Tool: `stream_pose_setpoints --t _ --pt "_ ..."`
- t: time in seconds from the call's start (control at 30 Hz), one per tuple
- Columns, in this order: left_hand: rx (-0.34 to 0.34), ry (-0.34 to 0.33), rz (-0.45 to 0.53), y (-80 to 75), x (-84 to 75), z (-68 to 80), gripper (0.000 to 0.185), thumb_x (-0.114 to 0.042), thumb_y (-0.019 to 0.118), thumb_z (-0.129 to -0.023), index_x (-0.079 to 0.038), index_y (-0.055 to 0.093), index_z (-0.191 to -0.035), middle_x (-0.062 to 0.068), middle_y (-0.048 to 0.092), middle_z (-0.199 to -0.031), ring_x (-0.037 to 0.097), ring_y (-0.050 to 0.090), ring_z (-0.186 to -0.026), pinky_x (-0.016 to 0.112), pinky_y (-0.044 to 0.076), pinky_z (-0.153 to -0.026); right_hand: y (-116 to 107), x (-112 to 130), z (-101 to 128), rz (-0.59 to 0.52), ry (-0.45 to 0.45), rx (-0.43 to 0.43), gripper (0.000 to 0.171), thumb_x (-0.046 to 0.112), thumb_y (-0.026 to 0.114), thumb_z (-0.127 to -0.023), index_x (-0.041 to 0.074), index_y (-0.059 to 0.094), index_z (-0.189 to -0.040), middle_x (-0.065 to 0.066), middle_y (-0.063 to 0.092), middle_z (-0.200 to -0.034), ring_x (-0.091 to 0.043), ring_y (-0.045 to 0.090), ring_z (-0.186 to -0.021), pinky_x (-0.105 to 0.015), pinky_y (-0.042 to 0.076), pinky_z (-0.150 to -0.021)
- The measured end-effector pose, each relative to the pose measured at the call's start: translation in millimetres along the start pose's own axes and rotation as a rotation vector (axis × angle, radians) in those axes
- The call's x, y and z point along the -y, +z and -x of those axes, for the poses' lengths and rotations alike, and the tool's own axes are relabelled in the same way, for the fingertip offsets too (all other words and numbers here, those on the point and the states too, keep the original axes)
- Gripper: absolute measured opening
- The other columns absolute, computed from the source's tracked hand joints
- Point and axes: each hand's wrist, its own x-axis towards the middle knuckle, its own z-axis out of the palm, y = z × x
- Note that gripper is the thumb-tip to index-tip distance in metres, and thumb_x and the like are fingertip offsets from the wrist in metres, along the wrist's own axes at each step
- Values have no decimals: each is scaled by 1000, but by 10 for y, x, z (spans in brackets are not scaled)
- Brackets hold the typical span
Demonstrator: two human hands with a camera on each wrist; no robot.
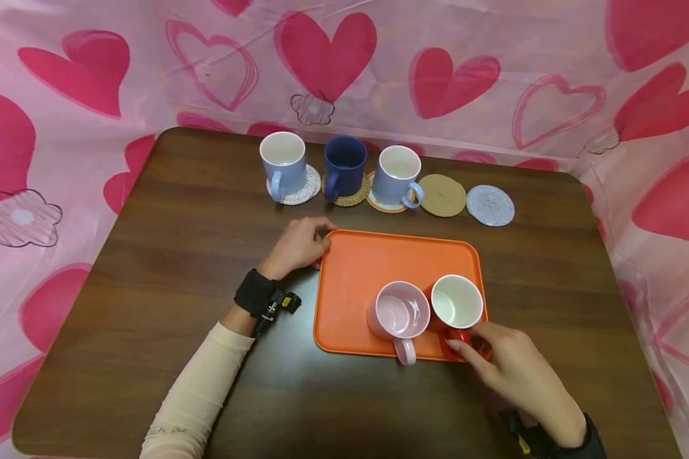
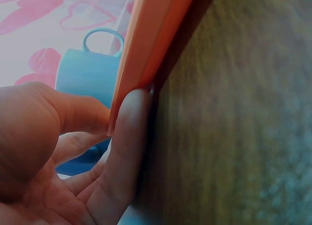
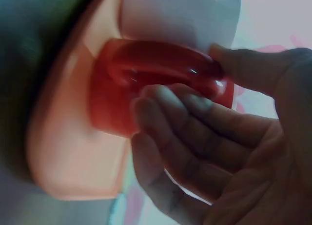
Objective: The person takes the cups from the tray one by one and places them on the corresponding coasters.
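Orange tray: it lies on the table (image 1: pixel 166 268), near the middle, and the orange tray (image 1: pixel 350 274) carries two mugs toward its near edge.
Left hand: the left hand (image 1: pixel 300 245) pinches the tray at its far left corner, thumb on one face of the rim and fingers on the other.
Right hand: at the tray's near right corner, the right hand (image 1: pixel 519 366) grips the handle of the red mug (image 1: pixel 457 303) between thumb and curled fingers; whether a finger passes through the loop cannot be told.
Red mug: upright near the tray's right edge, white inside, its handle toward the near edge.
Pink mug: the pink mug (image 1: pixel 402 312) stands upright just left of the red one, its handle reaching over the tray's near edge.
Far edge of the table: the left light blue mug (image 1: pixel 287 175) on a white coaster (image 1: pixel 312 185), then the dark blue mug (image 1: pixel 350 172) on a brown woven coaster (image 1: pixel 353 199), then the right light blue mug (image 1: pixel 392 185) on an orange-rimmed coaster (image 1: pixel 381 205).
Right end of that row: a tan coaster (image 1: pixel 443 196) and a pale blue coaster (image 1: pixel 490 205), side by side.
Wrists: a dark band (image 1: pixel 255 293) on the left, below it a cream sleeve (image 1: pixel 198 389).
Backdrop: a pink cloth (image 1: pixel 390 38) printed with hearts.
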Motion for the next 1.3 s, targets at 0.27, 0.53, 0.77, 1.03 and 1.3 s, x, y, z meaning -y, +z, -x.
stream_pose_setpoints --t 0.27,0.53,0.77,1.03,1.3 --pt "-2 16 8 -5 -11 -9 30 -12 63 -93 -14 70 -122 3 63 -62 13 64 -44 32 54 -49 66 -199 128 -415 319 86 6 17 74 -93 19 70 -98 5 73 -86 -11 65 -71 -21 53 -61" --pt "-16 19 12 -28 -3 -20 30 -11 64 -93 -13 70 -123 4 64 -64 14 64 -44 32 54 -48 96 -324 57 -773 402 88 25 12 51 -106 -7 64 -118 -5 75 -106 -18 74 -96 -24 58 -85" --pt "-5 0 12 -18 4 -19 30 -11 64 -93 -13 70 -123 4 64 -64 14 64 -44 33 54 -49 190 -403 -34 -978 307 61 31 8 40 -109 -16 57 -117 -11 74 -110 -19 72 -102 -22 53 -95" --pt "5 -5 10 -8 -3 -14 30 -12 64 -93 -14 70 -122 4 64 -65 14 64 -45 33 54 -49 281 -421 -95 -1033 246 29 39 11 31 -111 -17 58 -107 -4 72 -99 -16 66 -96 -18 47 -96" --pt "11 -20 16 -4 -3 -1 31 -11 64 -93 -13 69 -123 4 65 -64 15 64 -45 32 54 -49 373 -416 -143 -1166 182 -13 34 8 26 -111 -12 41 -89 -11 43 -81 -27 44 -78 -28 43 -75"
